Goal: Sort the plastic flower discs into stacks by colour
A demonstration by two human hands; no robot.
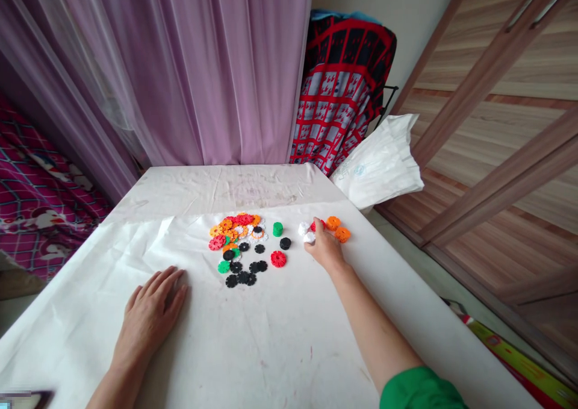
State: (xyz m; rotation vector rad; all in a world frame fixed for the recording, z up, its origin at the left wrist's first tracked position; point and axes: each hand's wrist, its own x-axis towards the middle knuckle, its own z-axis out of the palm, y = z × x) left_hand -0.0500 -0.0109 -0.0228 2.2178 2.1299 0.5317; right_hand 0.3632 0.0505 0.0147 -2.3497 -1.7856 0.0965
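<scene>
A mixed pile of small plastic gear-shaped discs (235, 233), orange, red, white, green and black, lies on a white table (271, 337). Several black discs (241, 276) are spread in front of the pile. A green stack (277, 229), a black stack (285, 243) and a red disc (278, 258) sit to the right. My right hand (324, 246) reaches beyond them, fingers pinched on a white disc (309, 237) beside white (303, 227) and orange discs (338, 228). My left hand (151, 315) rests flat on the table, fingers apart, holding nothing.
Purple curtains (203, 65) hang behind the table. A red patterned cloth (343, 96) drapes over a rack at the back right, with a white bag (383, 162) beside the table corner. Wooden panelling (497, 126) runs along the right. A pink blanket (36, 198) lies at left.
</scene>
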